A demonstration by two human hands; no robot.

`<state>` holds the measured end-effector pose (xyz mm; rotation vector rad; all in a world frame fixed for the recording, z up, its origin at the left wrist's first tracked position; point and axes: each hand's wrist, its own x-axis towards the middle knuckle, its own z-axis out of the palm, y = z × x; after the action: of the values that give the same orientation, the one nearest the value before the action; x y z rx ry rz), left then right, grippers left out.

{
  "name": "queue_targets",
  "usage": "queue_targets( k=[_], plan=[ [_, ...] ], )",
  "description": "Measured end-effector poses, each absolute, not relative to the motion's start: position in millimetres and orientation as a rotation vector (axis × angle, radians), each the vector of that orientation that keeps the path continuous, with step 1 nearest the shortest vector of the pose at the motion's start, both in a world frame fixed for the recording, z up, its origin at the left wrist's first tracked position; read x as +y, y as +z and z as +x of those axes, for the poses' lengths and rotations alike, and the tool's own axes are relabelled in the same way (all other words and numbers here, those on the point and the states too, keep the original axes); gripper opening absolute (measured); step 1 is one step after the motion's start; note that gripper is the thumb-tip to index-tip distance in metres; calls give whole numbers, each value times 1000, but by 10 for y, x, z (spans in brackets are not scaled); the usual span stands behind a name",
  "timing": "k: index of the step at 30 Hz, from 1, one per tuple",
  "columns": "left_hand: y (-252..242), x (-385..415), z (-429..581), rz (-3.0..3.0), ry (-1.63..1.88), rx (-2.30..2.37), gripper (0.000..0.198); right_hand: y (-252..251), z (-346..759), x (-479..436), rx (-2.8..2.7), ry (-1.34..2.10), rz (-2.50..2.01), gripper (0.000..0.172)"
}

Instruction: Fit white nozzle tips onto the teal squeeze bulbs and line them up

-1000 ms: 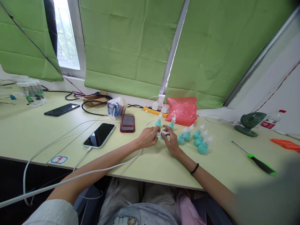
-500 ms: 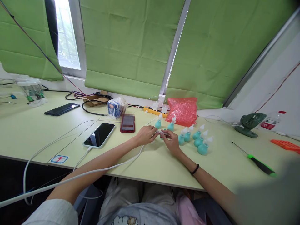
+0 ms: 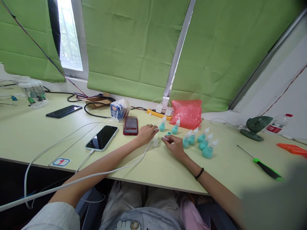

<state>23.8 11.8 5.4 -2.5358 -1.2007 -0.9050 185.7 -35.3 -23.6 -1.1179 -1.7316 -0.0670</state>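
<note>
- Your left arm reaches forward and to the right across the table (image 3: 134,172), left hand (image 3: 145,134) back up, fingers bent and pointing right.
- Whether those left fingertips grip the whitish bit beside them is too small to tell.
- Your right forearm slants in from the lower right, a black band (image 3: 199,172) at the wrist.
- Your right hand (image 3: 176,146) points left, thumb and index finger pinching a small white piece (image 3: 165,138) between the two hands.
- A turquoise bulb (image 3: 169,133) with an open top stands just beyond your right fingers; turquoise bulbs with clear tips (image 3: 207,152) stand beyond and to the right.
</note>
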Motion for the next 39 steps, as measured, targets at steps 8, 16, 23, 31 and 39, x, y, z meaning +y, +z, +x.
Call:
queue_targets(
  k=[8, 16, 23, 31, 39],
  plan=[
    [63, 93, 246, -2680, -1331, -1280, 28, -251, 1859, -319, -1936, 132, -1255, 15],
    [90, 76, 328, -3094, -2023, -1208, 38, -137, 1823, -419, -1635, 483, -1065, 24],
    [161, -17, 287, -3324, -1678, -841, 37, -80, 1799, -453, -1560, 810, -940, 28],
    [137, -194, 336, -2937, -1101, -671, 24, -101, 1818, -405, -1624, 671, -1050, 36],
    [141, -247, 334, -2837, -889, -764, 26, -147, 1789, -416, -1512, 601, -1011, 35]
  ],
)
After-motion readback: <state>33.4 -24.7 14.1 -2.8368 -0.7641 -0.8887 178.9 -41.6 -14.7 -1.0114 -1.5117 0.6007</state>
